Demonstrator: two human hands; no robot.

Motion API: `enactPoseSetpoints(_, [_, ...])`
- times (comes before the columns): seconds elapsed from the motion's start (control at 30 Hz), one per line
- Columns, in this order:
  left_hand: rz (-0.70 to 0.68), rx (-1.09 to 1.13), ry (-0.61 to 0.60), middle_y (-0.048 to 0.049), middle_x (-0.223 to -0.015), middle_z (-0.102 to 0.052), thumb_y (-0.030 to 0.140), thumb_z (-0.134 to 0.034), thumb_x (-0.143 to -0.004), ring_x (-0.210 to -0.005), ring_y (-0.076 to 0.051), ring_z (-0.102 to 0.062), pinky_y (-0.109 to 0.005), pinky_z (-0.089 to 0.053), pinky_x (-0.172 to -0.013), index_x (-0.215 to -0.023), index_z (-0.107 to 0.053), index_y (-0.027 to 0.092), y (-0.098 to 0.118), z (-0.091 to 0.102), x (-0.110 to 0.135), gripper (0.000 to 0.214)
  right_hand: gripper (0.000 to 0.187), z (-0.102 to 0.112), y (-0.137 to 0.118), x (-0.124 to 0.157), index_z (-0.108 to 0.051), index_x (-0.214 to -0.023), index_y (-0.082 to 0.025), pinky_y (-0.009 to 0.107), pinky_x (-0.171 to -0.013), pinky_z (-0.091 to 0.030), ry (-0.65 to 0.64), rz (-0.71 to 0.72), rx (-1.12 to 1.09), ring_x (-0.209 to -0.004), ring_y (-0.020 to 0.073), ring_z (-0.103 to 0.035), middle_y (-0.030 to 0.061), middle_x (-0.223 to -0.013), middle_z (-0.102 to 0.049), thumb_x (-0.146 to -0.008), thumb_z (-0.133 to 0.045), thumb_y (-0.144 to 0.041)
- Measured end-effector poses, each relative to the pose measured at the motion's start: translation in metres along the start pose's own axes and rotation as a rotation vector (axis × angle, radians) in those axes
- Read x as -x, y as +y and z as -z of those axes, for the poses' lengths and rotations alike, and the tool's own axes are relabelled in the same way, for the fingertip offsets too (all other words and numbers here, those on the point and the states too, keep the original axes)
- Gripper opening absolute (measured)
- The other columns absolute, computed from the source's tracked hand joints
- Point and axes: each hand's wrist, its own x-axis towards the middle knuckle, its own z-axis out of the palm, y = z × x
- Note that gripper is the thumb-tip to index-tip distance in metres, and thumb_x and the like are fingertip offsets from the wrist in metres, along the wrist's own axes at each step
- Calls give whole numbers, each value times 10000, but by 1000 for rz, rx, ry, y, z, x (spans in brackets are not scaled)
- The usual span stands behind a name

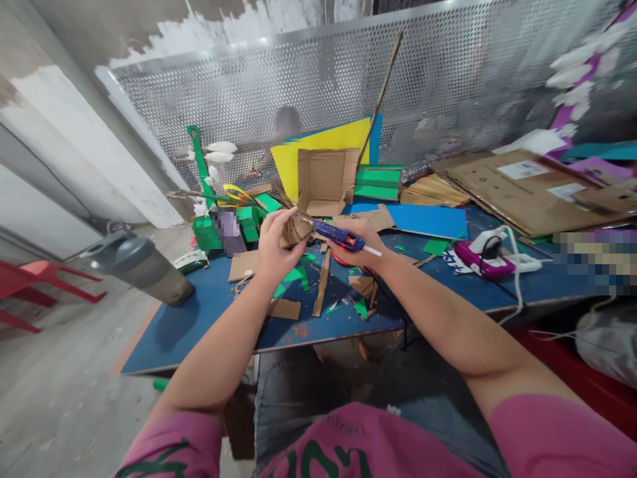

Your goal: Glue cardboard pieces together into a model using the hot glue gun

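My left hand (275, 243) is closed round a small folded piece of brown cardboard (294, 230), held up above the blue tabletop (199, 312). My right hand (362, 240) grips a blue glue gun (338, 235) with a white glue stick poking out of its back end. The gun's nozzle points left and meets the cardboard piece. Both forearms reach out from pink sleeves over my lap.
Cardboard strips and green paper scraps (323, 292) litter the table under my hands. A grey bottle (142, 265) stands at the left edge, an open cardboard box (326, 179) and yellow sheet behind, a pink and white power strip (490, 255) at right. Red chairs (34, 282) stand far left.
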Motion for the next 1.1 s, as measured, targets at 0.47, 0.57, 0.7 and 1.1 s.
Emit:
enactPoseSetpoints(0.47, [-13, 25, 22, -141, -1429, -663, 331, -791, -952, -1382, -325, -636, -528, -544, -1197, -1528, -600, 263, 2, 1, -1, 611, 121, 0, -8, -2, -750, -943, -244, 385, -774, -569, 82, -95, -12, -800, 259, -729, 70, -864, -763, -946, -717, -360])
enactPoseSetpoints(0.57, [-4, 25, 15, -141, -1440, -665, 371, -793, -959, -1388, -329, -634, -535, -553, -1185, -1536, -588, 267, 2, 1, 0, 621, 110, 0, -9, -2, -737, -925, -238, 378, -755, -557, 83, -84, -22, -770, 245, -720, 67, -855, -764, -954, -698, -336])
enactPoseSetpoints(0.7, [30, 38, -21, -138, -1456, -659, 413, -797, -962, -1386, -332, -633, -533, -577, -1148, -1549, -575, 276, 1, 0, 1, 643, 113, 0, -9, -2, -724, -894, -229, 365, -726, -533, 89, -70, -19, -748, 236, -705, 56, -801, -735, -953, -697, -322])
enactPoseSetpoints(1.1, [159, 188, -114, -145, -1493, -667, 443, -767, -995, -1265, -290, -693, -426, -629, -991, -1624, -555, 286, -11, -12, 8, 682, 97, -5, -6, 0, -743, -924, -242, 380, -797, -577, 99, -104, -35, -807, 244, -727, 50, -829, -763, -955, -710, -327])
